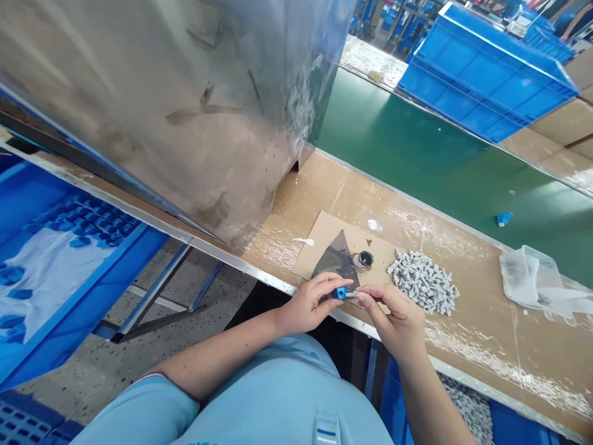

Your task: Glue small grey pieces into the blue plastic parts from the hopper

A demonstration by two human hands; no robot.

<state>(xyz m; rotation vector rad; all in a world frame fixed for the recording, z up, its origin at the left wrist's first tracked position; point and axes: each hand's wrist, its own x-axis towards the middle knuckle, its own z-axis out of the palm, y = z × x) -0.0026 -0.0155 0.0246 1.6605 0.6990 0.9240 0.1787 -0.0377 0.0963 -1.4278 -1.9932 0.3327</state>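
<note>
blue plastic part (340,293) pinched in my left hand (308,304) right now, fingers (319,295) curled together around it, forearm reaching across from my body, wrist bent in over the bench edge. my right hand (393,315) meets it from the other side, fingertips (367,295) closed on a thin pale stub (351,294) sticking out of the blue part, so my 2 hands sit almost touching. the blue part is held up in the air just above the lower edge of a cardboard sheet (343,250). on that sheet, a dark triangular film (334,259) lies right under my left fingers, with 1 small round pot of dark paste (365,259) beside it. to my right, a heap of grey moulded pieces (422,282) sits on the cardboard-topped bench (467,352), and further along there's a crumpled clear plastic bag (530,281). past the bench runs a green conveyor belt (417,142) carrying 1 small blue piece (504,217) and a blue crate (486,74), with a scuffed steel panel (152,105) looming on my left.
</note>
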